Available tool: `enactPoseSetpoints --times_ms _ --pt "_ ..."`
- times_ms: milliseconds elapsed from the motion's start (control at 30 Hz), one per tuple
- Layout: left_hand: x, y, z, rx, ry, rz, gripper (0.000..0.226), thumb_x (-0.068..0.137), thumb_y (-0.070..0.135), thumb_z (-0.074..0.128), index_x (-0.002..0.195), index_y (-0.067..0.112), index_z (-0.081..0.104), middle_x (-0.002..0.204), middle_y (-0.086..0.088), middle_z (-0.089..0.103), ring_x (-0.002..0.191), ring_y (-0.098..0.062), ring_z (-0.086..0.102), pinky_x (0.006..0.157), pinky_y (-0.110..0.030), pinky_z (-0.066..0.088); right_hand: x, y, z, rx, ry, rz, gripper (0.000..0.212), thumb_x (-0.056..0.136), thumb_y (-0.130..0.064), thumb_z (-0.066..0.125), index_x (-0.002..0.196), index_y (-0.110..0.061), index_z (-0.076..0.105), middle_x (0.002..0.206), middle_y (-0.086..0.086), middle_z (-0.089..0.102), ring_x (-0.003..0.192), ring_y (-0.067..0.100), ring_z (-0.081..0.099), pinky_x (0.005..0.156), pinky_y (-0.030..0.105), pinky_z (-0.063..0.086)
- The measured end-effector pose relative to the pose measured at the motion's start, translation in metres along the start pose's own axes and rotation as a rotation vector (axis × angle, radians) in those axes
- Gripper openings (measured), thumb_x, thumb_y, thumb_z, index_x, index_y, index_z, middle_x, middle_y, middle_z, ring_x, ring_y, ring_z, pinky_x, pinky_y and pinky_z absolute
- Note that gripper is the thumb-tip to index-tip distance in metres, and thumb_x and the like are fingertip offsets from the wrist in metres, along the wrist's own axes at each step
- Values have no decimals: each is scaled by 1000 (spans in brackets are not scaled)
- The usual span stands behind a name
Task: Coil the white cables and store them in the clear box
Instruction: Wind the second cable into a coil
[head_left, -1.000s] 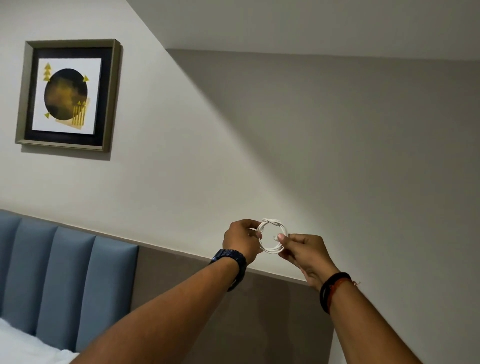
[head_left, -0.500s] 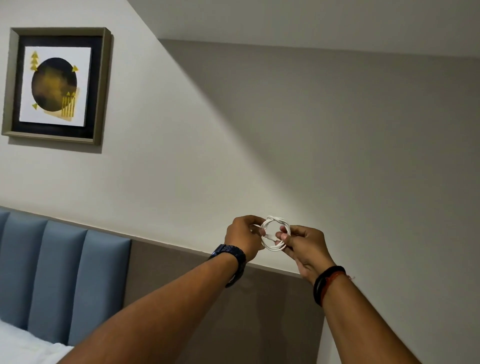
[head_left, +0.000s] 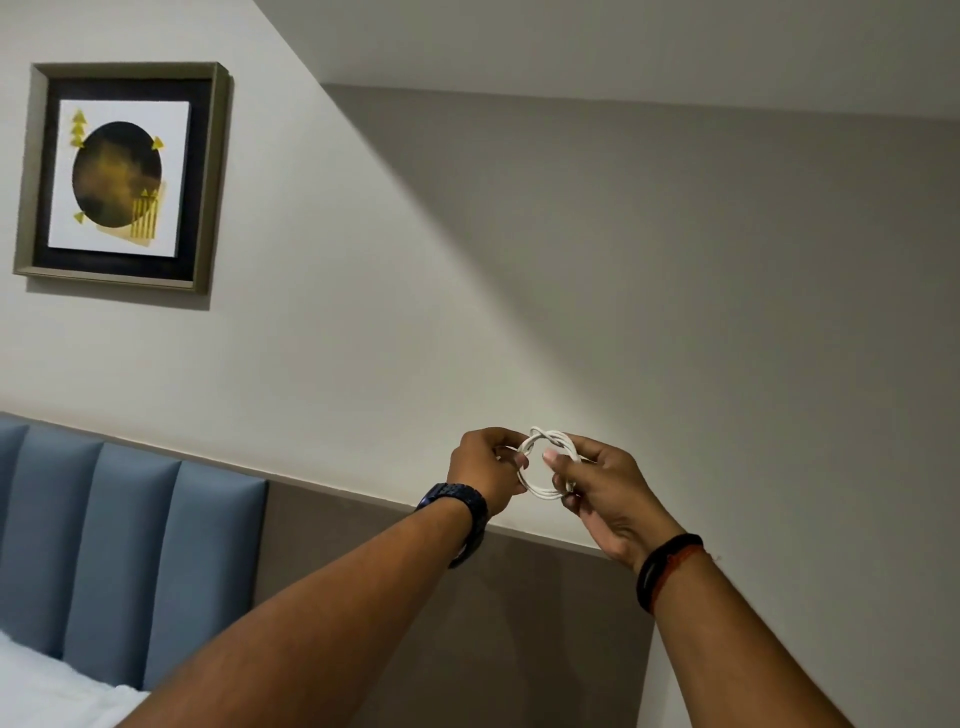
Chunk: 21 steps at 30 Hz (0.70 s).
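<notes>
A white cable (head_left: 540, 488) is wound into a small ring and held up in the air in front of the wall. My left hand (head_left: 483, 470) pinches the ring's left side, with a dark watch on that wrist. My right hand (head_left: 602, 493) grips the ring's right side, thumb pressed on the loops, with a black and red band on that wrist. One strand crosses over the top of the ring. The clear box is not in view.
A framed picture (head_left: 122, 176) hangs on the wall at upper left. A blue padded headboard (head_left: 119, 561) and a brown panel (head_left: 332, 530) run below it. A corner of white bedding (head_left: 47, 691) shows at bottom left.
Both hands stay on the coiled cable and have shifted slightly. My right thumb has moved on the ring. The view has tilted a little.
</notes>
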<state>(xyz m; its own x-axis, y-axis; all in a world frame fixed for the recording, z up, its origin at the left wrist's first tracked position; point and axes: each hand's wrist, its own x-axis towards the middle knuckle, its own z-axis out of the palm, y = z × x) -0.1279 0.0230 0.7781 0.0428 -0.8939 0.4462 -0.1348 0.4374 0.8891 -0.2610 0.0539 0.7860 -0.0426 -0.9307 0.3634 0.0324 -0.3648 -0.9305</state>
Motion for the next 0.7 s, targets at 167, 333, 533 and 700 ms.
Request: enactPoseSetpoints --times_ms 167,333,533,700 --pt "0 -8 -3 14 29 -25 23 89 -4 53 100 10 67 82 -5 65 83 -26 66 75 -39 60 -2 6 -2 -368 22 -64 43 73 11 69 109 -12 67 94 7 66 81 23 61 58 25 52" --pt "1 -10 -5 36 28 -28 25 88 -6 52 94 12 68 80 -5 65 82 -26 66 74 -39 60 -1 10 -5 -567 21 -126 40 77 6 68 114 -11 67 96 5 66 86 20 61 79 31 58" --pt "2 -14 -9 15 25 -50 25 89 -7 51 95 10 69 80 -7 66 82 -25 65 72 -36 60 0 8 -10 -767 7 -151 41 77 1 70 114 -17 67 66 5 63 60 9 58 62 16 49" --pt "2 -12 -13 -110 2 -117 20 89 -5 53 97 5 68 85 -12 66 82 -28 64 75 -39 59 -2 6 -16 -570 -9 -131 35 75 5 71 107 -9 70 71 9 71 68 14 64 67 22 53"
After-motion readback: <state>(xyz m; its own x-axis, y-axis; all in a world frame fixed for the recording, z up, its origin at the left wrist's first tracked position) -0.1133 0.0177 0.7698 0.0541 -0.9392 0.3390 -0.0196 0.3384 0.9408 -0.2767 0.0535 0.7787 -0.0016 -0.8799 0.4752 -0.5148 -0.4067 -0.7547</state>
